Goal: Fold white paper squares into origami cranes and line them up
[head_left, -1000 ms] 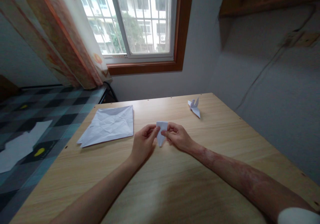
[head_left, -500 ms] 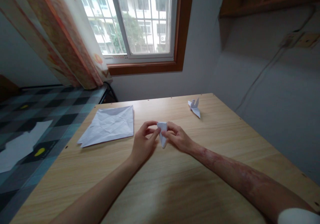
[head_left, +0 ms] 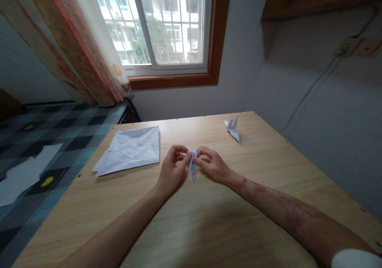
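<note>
Left hand [head_left: 172,167]: thumb and bent fingers pinch the left side of a small folded paper [head_left: 192,172], the thumb on the face towards the wearer.
Right hand [head_left: 213,165]: grasps the same piece from its right side, thumb in front, fingers curled behind; the two thumbs lie close together.
Folded paper: white, narrow and layered, held between both hands near the middle of the table; its wider end sits at the fingertips and its tapered end points down towards the wearer. Whether it touches the wood I cannot tell.
Wooden table [head_left: 179,224]: pale, grained top under both forearms, with small dark holes along its edges.
Creased paper [head_left: 134,148]: a large white piece lying flat to the left of the left hand, apart from it, crossed by fold lines.
Paper figure [head_left: 232,130]: small, white, with raised points, standing beyond the right hand near the far right corner.
Checked cloth [head_left: 74,138]: dark and blue-green, left of the table, with white sheets [head_left: 25,174] lying on it.
Window [head_left: 179,29]: barred, brown-framed, beyond the table; a patterned curtain [head_left: 71,41] hangs at its left.
Right wall: a wooden shelf [head_left: 322,7] above, a hanging cable [head_left: 310,90] below.
</note>
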{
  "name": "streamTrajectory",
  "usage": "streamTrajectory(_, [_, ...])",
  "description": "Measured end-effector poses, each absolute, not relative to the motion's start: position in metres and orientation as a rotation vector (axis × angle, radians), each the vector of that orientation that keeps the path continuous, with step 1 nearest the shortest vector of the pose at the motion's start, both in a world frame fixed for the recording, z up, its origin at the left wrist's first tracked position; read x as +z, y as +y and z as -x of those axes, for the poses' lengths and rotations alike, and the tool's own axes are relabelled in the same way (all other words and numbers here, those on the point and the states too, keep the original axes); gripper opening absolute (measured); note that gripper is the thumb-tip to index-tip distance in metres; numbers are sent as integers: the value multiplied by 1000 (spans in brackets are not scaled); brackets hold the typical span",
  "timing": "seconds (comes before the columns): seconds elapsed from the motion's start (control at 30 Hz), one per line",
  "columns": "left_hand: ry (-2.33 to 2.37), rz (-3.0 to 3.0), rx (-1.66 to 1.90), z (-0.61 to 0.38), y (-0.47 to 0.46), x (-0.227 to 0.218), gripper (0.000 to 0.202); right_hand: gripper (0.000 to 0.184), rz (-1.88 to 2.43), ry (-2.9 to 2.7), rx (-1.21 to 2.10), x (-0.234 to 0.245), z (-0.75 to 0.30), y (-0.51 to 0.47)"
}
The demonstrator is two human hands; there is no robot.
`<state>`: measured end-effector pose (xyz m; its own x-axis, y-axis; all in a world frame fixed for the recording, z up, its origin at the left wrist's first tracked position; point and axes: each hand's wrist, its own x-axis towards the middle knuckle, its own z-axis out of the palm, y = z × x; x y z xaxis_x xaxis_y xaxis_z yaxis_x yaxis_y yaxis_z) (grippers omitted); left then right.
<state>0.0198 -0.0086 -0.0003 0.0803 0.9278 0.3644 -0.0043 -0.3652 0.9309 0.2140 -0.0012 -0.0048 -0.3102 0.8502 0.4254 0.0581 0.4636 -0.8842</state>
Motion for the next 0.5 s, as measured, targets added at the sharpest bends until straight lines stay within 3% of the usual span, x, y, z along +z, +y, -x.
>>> streamTrajectory(0.5, [974, -1438, 1377, -19, -8, -2, 35, 22, 740, -1474, 1006, -19, -211, 4])
